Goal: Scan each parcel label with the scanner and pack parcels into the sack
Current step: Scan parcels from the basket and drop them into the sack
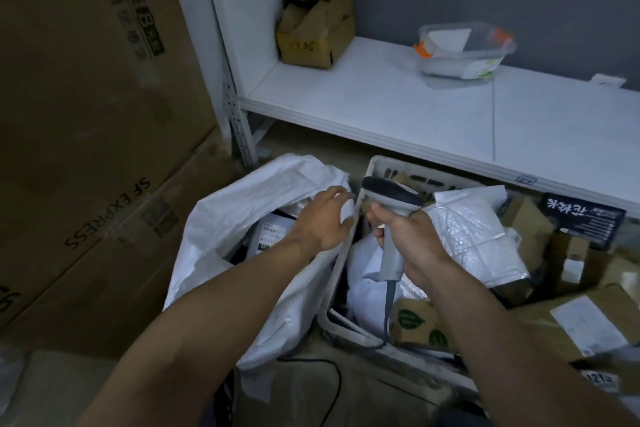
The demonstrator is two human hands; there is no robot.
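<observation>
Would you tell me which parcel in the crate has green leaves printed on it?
The small brown box just right of the scanner cable; the others are plain brown, white or black, with no leaf print.

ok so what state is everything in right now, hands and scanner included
sack, mouth open, parcels inside
scanner, held by its handle, head toward the sack
right hand, grips the scanner
left hand, at the sack's rim, grip unclear
crate, full of parcels
cardboard box on the shelf, flaps open
clear tub on the shelf, something white inside
</observation>
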